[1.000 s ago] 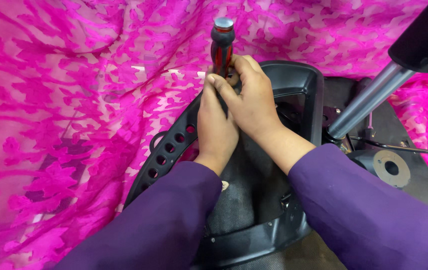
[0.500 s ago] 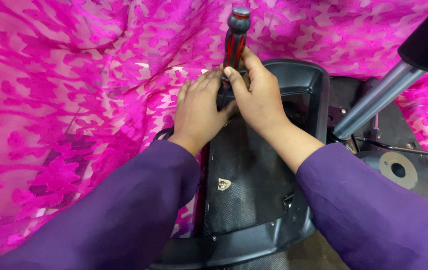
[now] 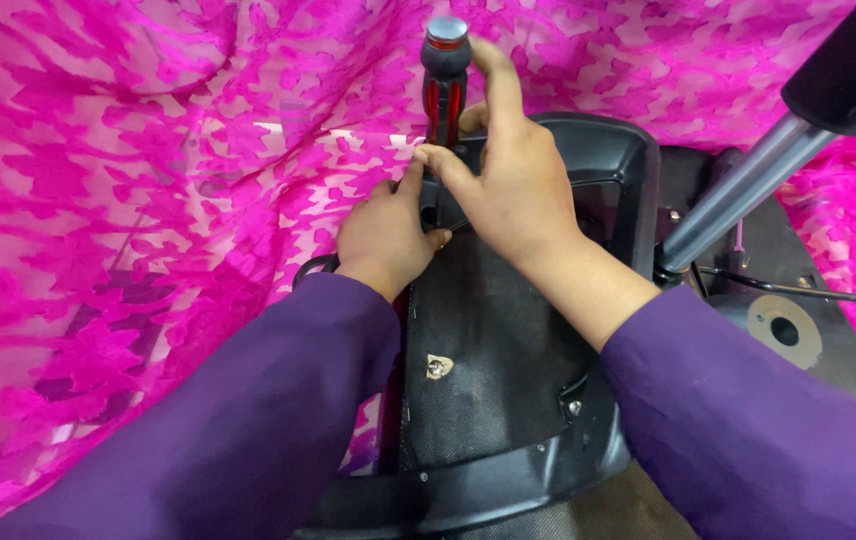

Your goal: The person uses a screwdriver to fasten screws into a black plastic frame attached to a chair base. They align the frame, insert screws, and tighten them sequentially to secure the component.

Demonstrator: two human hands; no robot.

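Since a moment earlier, both hands have slid up the black chair part [image 3: 508, 330], the left sleeve now covering its perforated left arm. A person's right hand [image 3: 513, 185] grasps the red-and-black screwdriver [image 3: 445, 85], standing upright at the part's far end, forefinger stretched up beside the handle. Left hand [image 3: 386, 240] is clenched against the part just below the tool's tip. Pink patterned fabric [image 3: 118, 200] lies beneath; a metal post [image 3: 738, 195] slants at right.
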